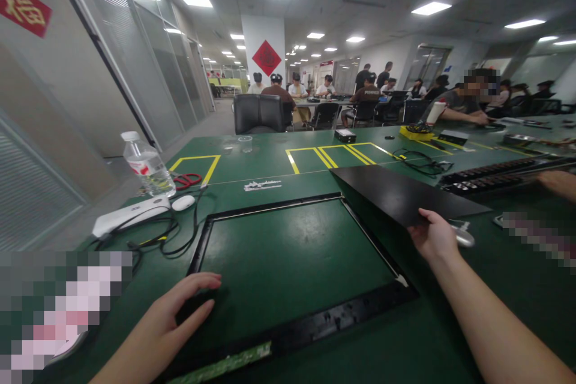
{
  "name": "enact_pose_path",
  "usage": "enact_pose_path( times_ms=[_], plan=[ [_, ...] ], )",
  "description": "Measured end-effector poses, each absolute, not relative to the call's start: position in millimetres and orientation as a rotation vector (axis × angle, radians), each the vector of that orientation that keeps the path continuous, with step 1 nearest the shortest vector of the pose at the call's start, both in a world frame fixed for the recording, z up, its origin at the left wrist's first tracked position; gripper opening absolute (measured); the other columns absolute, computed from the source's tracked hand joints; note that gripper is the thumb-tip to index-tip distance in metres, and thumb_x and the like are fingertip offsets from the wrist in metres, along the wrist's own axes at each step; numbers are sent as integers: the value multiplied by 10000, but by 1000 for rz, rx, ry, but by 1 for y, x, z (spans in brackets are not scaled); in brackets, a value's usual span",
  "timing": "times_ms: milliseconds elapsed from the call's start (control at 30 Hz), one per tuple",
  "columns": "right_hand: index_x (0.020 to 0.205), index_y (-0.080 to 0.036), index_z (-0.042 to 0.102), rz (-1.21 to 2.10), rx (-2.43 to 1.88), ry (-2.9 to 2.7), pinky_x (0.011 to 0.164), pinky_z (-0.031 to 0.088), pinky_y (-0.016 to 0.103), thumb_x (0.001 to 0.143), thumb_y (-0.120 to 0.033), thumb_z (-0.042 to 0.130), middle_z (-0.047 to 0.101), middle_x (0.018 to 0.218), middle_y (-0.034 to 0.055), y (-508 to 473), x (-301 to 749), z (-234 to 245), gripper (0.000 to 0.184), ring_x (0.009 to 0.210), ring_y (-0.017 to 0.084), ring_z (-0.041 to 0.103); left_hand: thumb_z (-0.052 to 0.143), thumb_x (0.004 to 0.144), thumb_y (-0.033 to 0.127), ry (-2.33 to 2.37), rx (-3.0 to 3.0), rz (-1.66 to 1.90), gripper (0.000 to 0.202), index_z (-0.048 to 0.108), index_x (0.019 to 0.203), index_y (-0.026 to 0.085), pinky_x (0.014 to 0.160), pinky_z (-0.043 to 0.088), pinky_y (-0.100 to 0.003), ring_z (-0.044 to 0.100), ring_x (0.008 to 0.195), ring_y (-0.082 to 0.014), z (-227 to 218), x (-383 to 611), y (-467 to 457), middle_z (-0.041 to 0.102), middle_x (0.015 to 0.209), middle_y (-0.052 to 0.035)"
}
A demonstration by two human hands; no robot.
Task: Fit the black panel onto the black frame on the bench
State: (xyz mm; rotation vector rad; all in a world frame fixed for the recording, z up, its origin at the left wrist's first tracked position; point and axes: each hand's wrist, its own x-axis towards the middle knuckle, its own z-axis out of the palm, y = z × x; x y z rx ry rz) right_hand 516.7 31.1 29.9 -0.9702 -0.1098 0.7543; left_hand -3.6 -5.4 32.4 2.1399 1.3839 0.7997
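Note:
A thin black rectangular frame (288, 336) lies flat on the green table (270, 162) in front of me. My left hand (173, 318) rests on the frame's near left corner, fingers loosely curved and pressing down. My right hand (434, 237) grips the near edge of a flat black panel (400, 195), which is lifted and tilted just right of the frame. A small silver object (463, 237) lies behind my right hand.
A water bottle (147, 165), red scissors (188, 180), a white power strip (130, 216) and black cables (166, 237) sit at the left. Yellow tape boxes (328, 156) mark the far table. Keyboards (495, 174) lie right, with another person's hand (558, 183). People sit at tables behind.

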Motion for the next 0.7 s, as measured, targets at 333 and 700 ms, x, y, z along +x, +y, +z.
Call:
enact_pose_path(
  times_ms=[333, 700],
  plan=[
    [748, -205, 603, 849, -1033, -302, 658, 616, 330, 663, -139, 606, 702, 687, 8, 24, 500, 34, 108, 684, 195, 699, 689, 739, 529, 1460, 1785, 859, 376, 751, 1048, 324, 977, 496, -457, 693, 1065, -327, 31, -7, -3, 774, 1143, -61],
    [850, -210, 696, 1262, -1211, -591, 820, 567, 473, 625, -305, 534, 770, 858, 90, -7, 483, 60, 293, 934, 332, 713, 807, 550, 567, 1357, 831, 1164, 531, 752, 994, 281, 1097, 356, -492, 579, 1234, -368, 57, 5, 1, 782, 1149, -56]
  ],
)
